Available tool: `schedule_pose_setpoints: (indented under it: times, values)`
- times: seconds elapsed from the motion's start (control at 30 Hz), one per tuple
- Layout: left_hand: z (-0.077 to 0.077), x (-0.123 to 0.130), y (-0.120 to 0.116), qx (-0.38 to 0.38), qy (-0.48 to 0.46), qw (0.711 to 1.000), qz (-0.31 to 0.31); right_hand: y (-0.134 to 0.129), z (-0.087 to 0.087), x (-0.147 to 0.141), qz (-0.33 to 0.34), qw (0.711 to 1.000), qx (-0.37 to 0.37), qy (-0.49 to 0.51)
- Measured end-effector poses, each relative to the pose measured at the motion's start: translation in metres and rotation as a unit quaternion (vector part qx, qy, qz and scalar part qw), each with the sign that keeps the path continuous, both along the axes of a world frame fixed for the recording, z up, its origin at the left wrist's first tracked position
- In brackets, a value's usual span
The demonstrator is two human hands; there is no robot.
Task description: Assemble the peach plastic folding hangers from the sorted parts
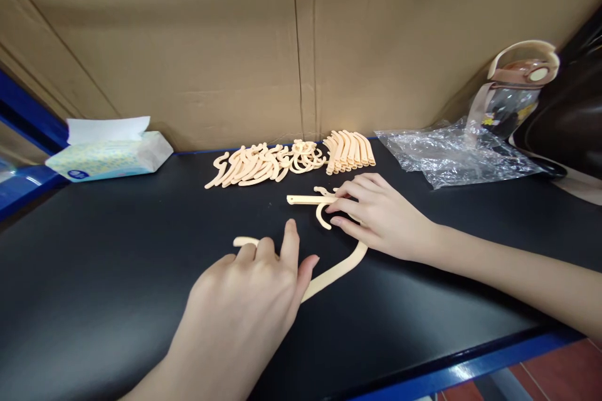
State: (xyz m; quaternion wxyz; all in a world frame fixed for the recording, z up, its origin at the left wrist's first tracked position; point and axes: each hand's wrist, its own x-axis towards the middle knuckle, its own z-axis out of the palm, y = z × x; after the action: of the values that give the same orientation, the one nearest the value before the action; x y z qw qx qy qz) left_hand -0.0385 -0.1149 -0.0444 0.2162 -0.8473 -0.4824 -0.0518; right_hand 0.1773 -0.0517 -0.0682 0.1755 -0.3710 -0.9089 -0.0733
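Observation:
My left hand (249,285) is palm down over the table, index finger and thumb spread apart, its other fingers bent with their tips hidden. A cream plastic piece (245,241) shows beyond those fingers. From beside the thumb, a long curved cream arm (336,274) runs toward my right hand (376,213). That hand's fingers are closed at a small cream hook (322,217), partly covering it. Just above the hook, a straight cream bar (308,200) lies level, its right end under the right fingers. Another small cream piece (321,190) sits behind the bar.
Behind are piles of cream curved arms (254,166), hooks (305,156) and tube-like pieces (348,151). A tissue pack (110,156) stands at the left, with clear plastic wrap (461,153) and a bottle (512,100) at the right. Cardboard (188,44) backs the black table (117,250).

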Motion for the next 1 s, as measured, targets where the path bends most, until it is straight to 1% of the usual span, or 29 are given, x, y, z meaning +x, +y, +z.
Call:
schedule_pose_setpoints:
  times: [0.2, 0.3, 0.43, 0.67, 0.77, 0.87, 1.0]
  values:
    - [-0.006, 0.006, 0.007, 0.036, 0.014, 0.996, -0.081, 0.000, 0.000, -0.001, -0.005, 1.000, 0.000, -0.002]
    - [-0.008, 0.008, 0.007, 0.017, 0.001, 0.993, -0.119, 0.001, -0.001, 0.000, -0.003, 1.000, 0.004, 0.004]
    - [-0.007, 0.009, 0.007, -0.027, -0.020, 0.984, -0.173, 0.000, -0.001, 0.001, -0.013, 1.000, -0.002, 0.002]
    - [-0.006, 0.009, 0.007, -0.082, -0.034, 0.967, -0.238, 0.001, -0.001, 0.001, -0.011, 1.000, 0.003, 0.004]
    - [-0.006, 0.007, 0.009, -0.127, -0.048, 0.960, -0.246, 0.001, -0.001, 0.000, -0.007, 1.000, 0.006, 0.003]
    - [-0.005, 0.005, 0.012, -0.174, -0.073, 0.955, -0.230, 0.000, -0.001, 0.000, -0.005, 1.000, 0.008, -0.001]
    - [-0.004, 0.005, 0.016, -0.191, -0.085, 0.952, -0.223, 0.001, -0.002, 0.001, -0.005, 1.000, 0.014, -0.014]
